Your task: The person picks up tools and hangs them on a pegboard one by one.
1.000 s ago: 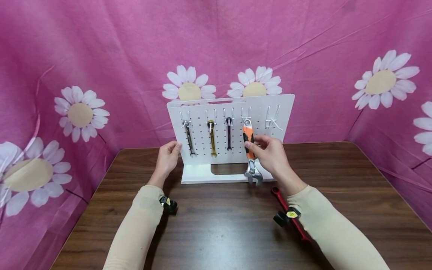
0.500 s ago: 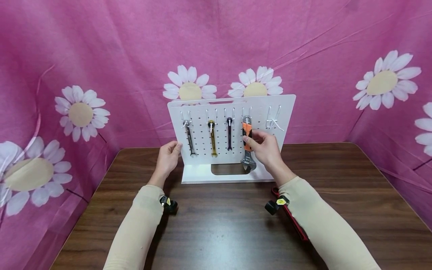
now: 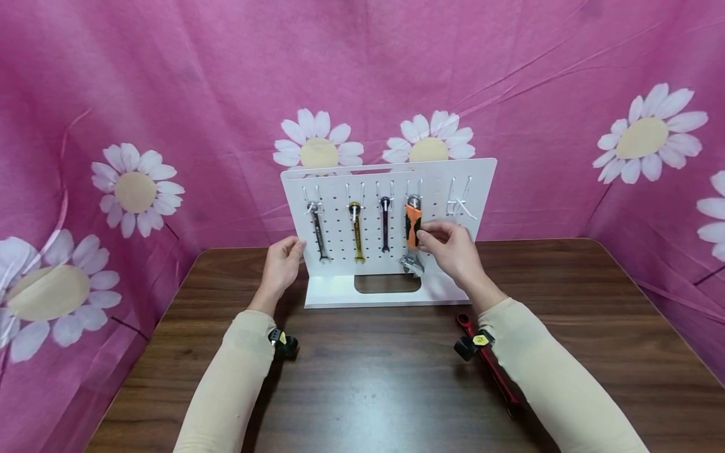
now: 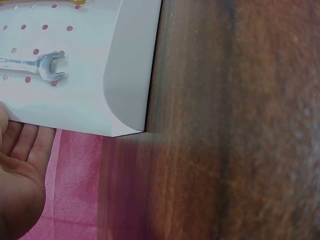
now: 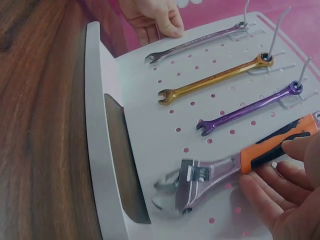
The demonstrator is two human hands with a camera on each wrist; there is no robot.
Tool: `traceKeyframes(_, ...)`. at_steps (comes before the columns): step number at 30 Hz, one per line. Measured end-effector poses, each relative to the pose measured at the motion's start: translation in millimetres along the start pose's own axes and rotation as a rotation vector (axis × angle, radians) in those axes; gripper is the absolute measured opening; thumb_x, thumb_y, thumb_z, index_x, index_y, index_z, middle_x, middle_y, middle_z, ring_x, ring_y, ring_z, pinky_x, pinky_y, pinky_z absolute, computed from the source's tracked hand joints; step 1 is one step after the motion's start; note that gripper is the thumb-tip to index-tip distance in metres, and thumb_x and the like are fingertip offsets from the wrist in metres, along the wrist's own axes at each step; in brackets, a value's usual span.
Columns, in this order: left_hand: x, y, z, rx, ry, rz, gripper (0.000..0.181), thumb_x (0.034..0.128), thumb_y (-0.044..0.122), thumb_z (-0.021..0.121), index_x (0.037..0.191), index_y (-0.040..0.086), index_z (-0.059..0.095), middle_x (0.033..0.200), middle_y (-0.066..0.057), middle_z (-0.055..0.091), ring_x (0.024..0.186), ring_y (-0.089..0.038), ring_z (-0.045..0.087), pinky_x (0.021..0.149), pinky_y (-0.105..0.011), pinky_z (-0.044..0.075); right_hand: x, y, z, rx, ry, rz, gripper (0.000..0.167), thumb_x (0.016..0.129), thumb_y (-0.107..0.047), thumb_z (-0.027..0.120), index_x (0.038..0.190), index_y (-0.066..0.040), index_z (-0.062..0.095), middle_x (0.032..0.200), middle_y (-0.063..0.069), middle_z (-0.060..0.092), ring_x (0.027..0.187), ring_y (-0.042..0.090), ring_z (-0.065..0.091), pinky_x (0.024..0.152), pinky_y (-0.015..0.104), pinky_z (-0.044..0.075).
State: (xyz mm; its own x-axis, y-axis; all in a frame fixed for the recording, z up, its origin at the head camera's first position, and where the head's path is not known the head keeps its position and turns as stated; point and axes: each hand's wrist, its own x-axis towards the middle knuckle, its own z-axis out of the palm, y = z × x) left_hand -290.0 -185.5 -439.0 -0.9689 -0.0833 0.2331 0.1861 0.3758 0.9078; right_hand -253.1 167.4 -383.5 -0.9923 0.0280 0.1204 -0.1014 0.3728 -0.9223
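Note:
My left hand [image 3: 283, 263] grips the left edge of a white pegboard [image 3: 340, 255], thumb in front and fingers behind. In the right wrist view, an adjustable wrench [image 5: 200, 182] with an orange and black handle lies along the board, jaw end down. My right hand [image 3: 453, 251] pinches the side of its handle, thumb over the edge. The wrench's top end sits at the fourth hook. To its left hang a silver wrench [image 3: 319, 236], a gold wrench [image 3: 357, 236] and a purple wrench [image 3: 385, 226], each on its own hook.
A bare hook [image 3: 461, 204] projects at the board's right. On the wooden table [image 3: 362, 371], a red wrench [image 3: 501, 380] lies partly under my right forearm. Pink flowered cloth [image 3: 362, 69] surrounds the table at the back and sides.
The adjustable wrench's jaw end has swung up and left, closer to the board. My right hand has slid toward the handle's right edge. My left hand has stayed put.

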Motion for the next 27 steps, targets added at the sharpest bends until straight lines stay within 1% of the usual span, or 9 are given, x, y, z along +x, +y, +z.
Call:
traceKeyframes(4, -1.0, 0.0, -0.9, 0.013, -0.001, 0.000, 0.028, 0.1118, 0.016, 0.061, 0.105, -0.007, 0.075, 0.092, -0.018, 0.076, 0.076, -0.015, 0.058, 0.065, -0.019, 0.046, -6.8, 4, -7, -0.067, 0.002, -0.060, 0.029, 0.106, -0.015, 0.069, 0.126, 0.006, 0.073, 0.119, 0.027, 0.078, 0.094, 0.019, 0.080, 0.081, 0.018, 0.062)
traceKeyframes(6, -1.0, -0.4, -1.2, 0.023, 0.001, 0.001, 0.028, 0.1119, 0.016, 0.061, 0.106, -0.007, 0.076, 0.091, -0.018, 0.076, 0.074, -0.013, 0.055, 0.065, -0.020, 0.044, -12.4, 6, -11, -0.103, -0.001, -0.072, 0.028, 0.107, -0.015, 0.069, 0.125, 0.005, 0.074, 0.117, 0.026, 0.079, 0.093, 0.018, 0.080, 0.079, 0.015, 0.061)
traceKeyframes(7, -1.2, -0.5, -1.2, 0.022, 0.001, 0.001, 0.028, 0.1118, 0.016, 0.061, 0.106, -0.007, 0.076, 0.092, -0.019, 0.076, 0.075, -0.014, 0.056, 0.065, -0.019, 0.045, -15.5, 6, -13, -0.102, -0.006, -0.074, 0.028, 0.107, -0.014, 0.068, 0.125, 0.005, 0.074, 0.117, 0.026, 0.079, 0.093, 0.017, 0.079, 0.080, 0.016, 0.061)
traceKeyframes(10, -1.1, -0.5, -1.1, 0.018, 0.002, 0.003, 0.028, 0.1118, 0.016, 0.061, 0.106, -0.007, 0.076, 0.093, -0.021, 0.077, 0.079, -0.020, 0.060, 0.067, -0.019, 0.046, -25.6, 7, -20, -0.092, -0.013, -0.069, 0.027, 0.107, -0.013, 0.067, 0.126, 0.005, 0.074, 0.117, 0.027, 0.079, 0.090, 0.008, 0.077, 0.080, 0.016, 0.061)
traceKeyframes(13, -1.0, -0.1, -1.4, 0.012, 0.003, 0.005, 0.028, 0.1117, 0.015, 0.060, 0.107, -0.008, 0.076, 0.095, -0.023, 0.077, 0.083, -0.027, 0.061, 0.067, -0.018, 0.047, -34.4, 7, -26, -0.095, -0.014, -0.072, 0.027, 0.108, -0.013, 0.065, 0.126, 0.006, 0.073, 0.117, 0.026, 0.079, 0.089, 0.005, 0.075, 0.080, 0.016, 0.060)
traceKeyframes(17, -0.8, -0.7, -1.8, 0.014, 0.004, 0.008, 0.028, 0.1118, 0.015, 0.060, 0.106, -0.007, 0.075, 0.095, -0.021, 0.078, 0.081, -0.018, 0.062, 0.068, -0.017, 0.048, -45.2, 9, -32, -0.144, -0.020, -0.051, 0.029, 0.110, -0.017, 0.063, 0.127, 0.003, 0.074, 0.118, 0.023, 0.079, 0.090, 0.004, 0.075, 0.079, 0.013, 0.057)
traceKeyframes(21, -0.6, -2.1, -1.4, 0.013, 0.005, 0.012, 0.028, 0.1115, 0.015, 0.061, 0.105, -0.007, 0.075, 0.088, -0.017, 0.076, 0.072, -0.007, 0.054, 0.065, -0.018, 0.046, -56.0, 12, -38, -0.128, -0.042, -0.032, 0.030, 0.111, -0.018, 0.062, 0.129, 0.005, 0.072, 0.118, 0.024, 0.079, 0.090, 0.002, 0.075, 0.080, 0.014, 0.058)
traceKeyframes(23, -0.6, -2.3, -1.0, 0.011, 0.006, 0.012, 0.027, 0.1114, 0.015, 0.061, 0.104, -0.007, 0.075, 0.085, -0.015, 0.073, 0.069, -0.006, 0.050, 0.063, -0.020, 0.043, -61.2, 14, -41, -0.116, -0.051, -0.035, 0.031, 0.111, -0.017, 0.062, 0.129, 0.006, 0.071, 0.116, 0.025, 0.079, 0.089, 0.003, 0.076, 0.080, 0.015, 0.059)
traceKeyframes(27, -1.1, -2.1, 0.3, 0.007, 0.006, 0.012, 0.027, 0.1113, 0.016, 0.062, 0.106, -0.006, 0.077, 0.086, -0.014, 0.074, 0.070, -0.007, 0.050, 0.063, -0.021, 0.042, -72.2, 16, -47, -0.130, -0.065, -0.052, 0.030, 0.110, -0.013, 0.062, 0.129, 0.008, 0.071, 0.111, 0.025, 0.080, 0.086, 0.008, 0.078, 0.078, 0.018, 0.061)
